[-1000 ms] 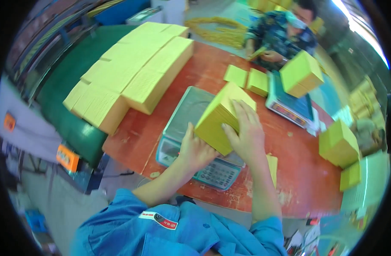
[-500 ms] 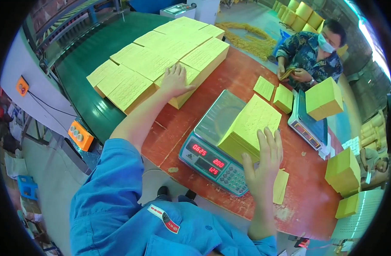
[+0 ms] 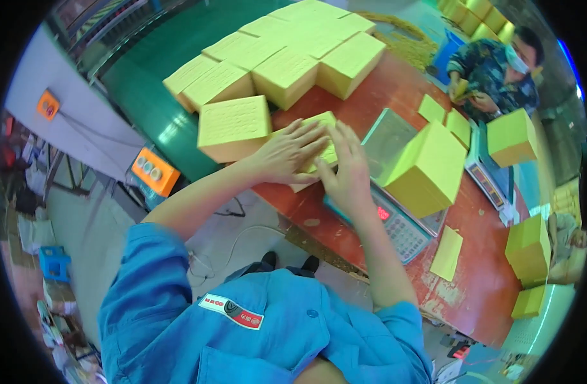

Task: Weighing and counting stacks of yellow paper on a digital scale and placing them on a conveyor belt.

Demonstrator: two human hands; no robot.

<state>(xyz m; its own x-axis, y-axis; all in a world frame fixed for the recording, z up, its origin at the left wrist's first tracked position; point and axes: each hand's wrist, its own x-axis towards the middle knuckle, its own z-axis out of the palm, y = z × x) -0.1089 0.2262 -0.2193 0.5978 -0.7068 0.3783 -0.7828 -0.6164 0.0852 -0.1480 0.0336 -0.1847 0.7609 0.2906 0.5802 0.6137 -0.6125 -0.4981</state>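
Note:
A stack of yellow paper (image 3: 328, 120) sits near the table's front edge, between my hands and partly covered by them. My left hand (image 3: 293, 152) lies across its top, fingers stretched out and flat. Against its right side is my right hand (image 3: 350, 169), fingers along the edge and thumb at the near corner. Just left of my left hand stands a thick block of yellow paper (image 3: 234, 125). To the right of my right hand, a digital scale (image 3: 402, 233) with a red display carries a tall yellow paper block (image 3: 428, 166).
Several yellow paper blocks (image 3: 284, 70) stand in rows at the far left, beside a green surface (image 3: 146, 83). A loose yellow sheet (image 3: 447, 254) lies on the red table (image 3: 482, 269). Across it a masked person (image 3: 492, 77) handles yellow paper beside a second scale (image 3: 489, 176).
My left hand has moved from the rows of blocks toward me. My right hand has left the block on the scale and come left to the stack. A block now stands apart from the rows.

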